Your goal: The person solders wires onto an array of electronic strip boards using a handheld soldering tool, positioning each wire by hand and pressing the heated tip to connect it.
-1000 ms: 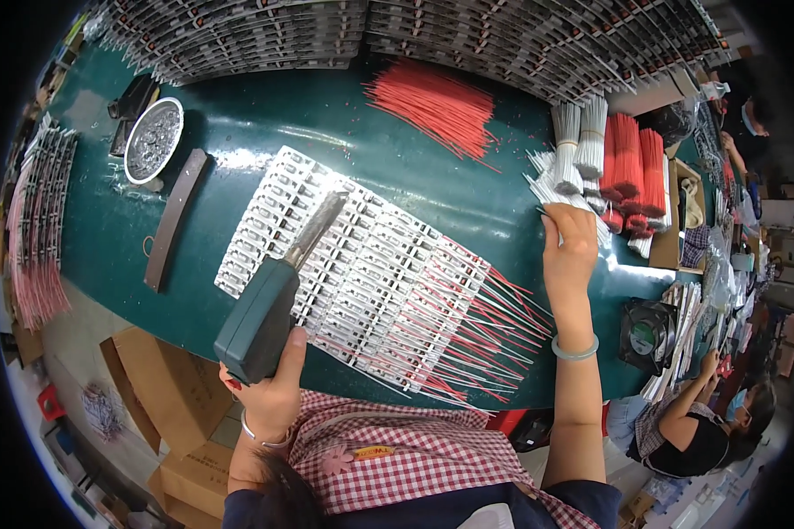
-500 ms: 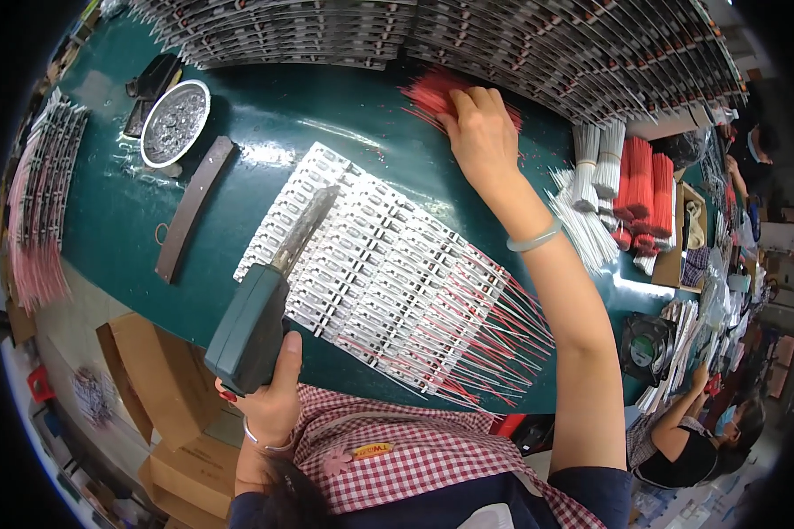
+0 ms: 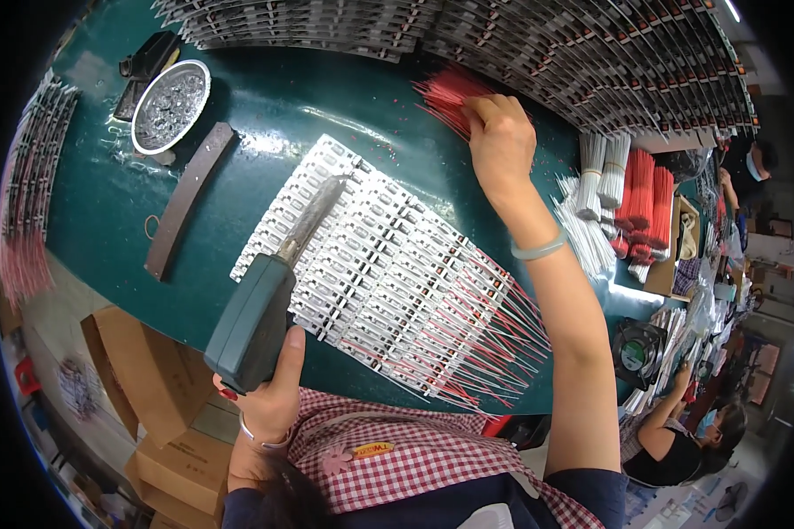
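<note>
In my left hand [image 3: 275, 397] is a dark green soldering gun [image 3: 254, 317], its fingers wrapped round the handle. The long grey metal tip points away from me, above a panel of white parts [image 3: 370, 256] in close rows. Red and white wires [image 3: 490, 326] stick out from the panel's right-hand end. At the far side of the table, my right hand [image 3: 505, 145] is closed at the edge of a loose pile of red wires [image 3: 450, 93]. Its fingertips pinch down among the wires, and how many they hold is hidden.
A round bowl of shiny metal bits [image 3: 172, 106] and a dark brown bar [image 3: 190, 203] lie left. Stacked panels [image 3: 582, 62] line the back. Bundled red wires [image 3: 640, 194] and white wires [image 3: 589, 181] stand right, near a black fan [image 3: 637, 353]. A co-worker [image 3: 679, 441] sits beyond.
My right hand has drawn slightly right and nearer at the red pile, and its fingers are more curled. My left hand still holds the soldering gun over the panel. The whole view has shifted slightly.
</note>
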`<act>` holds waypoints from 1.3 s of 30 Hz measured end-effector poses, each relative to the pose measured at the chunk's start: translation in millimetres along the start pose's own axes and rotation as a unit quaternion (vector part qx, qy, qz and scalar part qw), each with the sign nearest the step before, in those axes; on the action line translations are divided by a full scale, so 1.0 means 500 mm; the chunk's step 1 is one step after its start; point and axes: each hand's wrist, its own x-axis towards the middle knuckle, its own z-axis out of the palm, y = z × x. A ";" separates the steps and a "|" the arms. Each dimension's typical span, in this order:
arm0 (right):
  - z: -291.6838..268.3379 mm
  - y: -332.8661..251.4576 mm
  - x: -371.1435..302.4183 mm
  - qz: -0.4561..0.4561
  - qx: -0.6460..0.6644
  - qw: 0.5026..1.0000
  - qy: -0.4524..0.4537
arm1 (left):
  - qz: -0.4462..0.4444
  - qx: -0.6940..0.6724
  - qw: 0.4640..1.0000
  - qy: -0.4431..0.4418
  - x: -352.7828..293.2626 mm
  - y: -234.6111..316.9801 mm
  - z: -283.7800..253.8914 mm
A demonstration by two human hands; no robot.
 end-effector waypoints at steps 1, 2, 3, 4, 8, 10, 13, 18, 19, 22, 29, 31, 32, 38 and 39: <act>-0.001 0.001 0.001 0.002 0.009 1.000 0.001 | 0.009 0.000 1.000 -0.008 0.000 -0.003 0.000; -0.002 0.001 0.001 0.005 0.018 1.000 0.003 | 0.009 0.000 1.000 -0.008 0.000 -0.003 0.000; -0.004 0.001 0.001 0.005 0.018 1.000 0.003 | 0.010 0.002 1.000 -0.014 -0.001 -0.004 -0.001; -0.006 0.000 0.002 0.001 0.022 1.000 0.006 | 0.013 0.005 1.000 -0.021 -0.001 -0.005 0.000; -0.027 -0.006 0.009 -0.033 -0.003 0.999 0.006 | 0.030 0.012 0.999 -0.022 -0.001 -0.002 0.004; -0.048 -0.013 0.016 -0.049 -0.004 0.999 0.000 | 0.025 0.001 0.999 -0.025 -0.001 0.002 0.004; -0.108 -0.029 0.031 -0.088 -0.032 0.995 -0.043 | 0.024 0.007 0.999 -0.024 -0.002 0.000 0.007; -0.217 -0.075 0.059 -0.205 -0.208 0.927 -0.234 | 0.030 0.008 0.999 -0.026 -0.004 0.001 0.006; -0.218 -0.084 0.055 -0.203 -0.210 0.927 -0.234 | 0.040 0.008 0.999 -0.031 -0.004 0.003 0.007; -0.188 -0.118 0.040 -0.199 -0.270 0.886 -0.319 | 0.025 -0.012 0.999 -0.025 -0.008 0.010 0.013; -0.167 -0.075 -0.022 -0.134 -0.106 0.952 -0.256 | 0.032 0.023 0.998 -0.041 -0.020 0.018 0.004; -0.185 -0.077 -0.046 -0.095 -0.055 0.965 -0.240 | -0.008 0.002 0.999 -0.044 -0.021 0.016 0.001; -0.184 -0.079 -0.068 -0.040 0.060 0.975 -0.210 | -0.009 0.002 0.999 -0.044 -0.019 0.017 0.004; -0.177 -0.120 -0.147 0.089 0.226 0.958 -0.155 | -0.017 -0.051 0.995 -0.079 -0.009 0.043 0.040; -0.176 -0.123 -0.152 0.109 0.223 0.956 -0.154 | -0.055 -0.067 0.993 -0.080 -0.007 0.057 0.046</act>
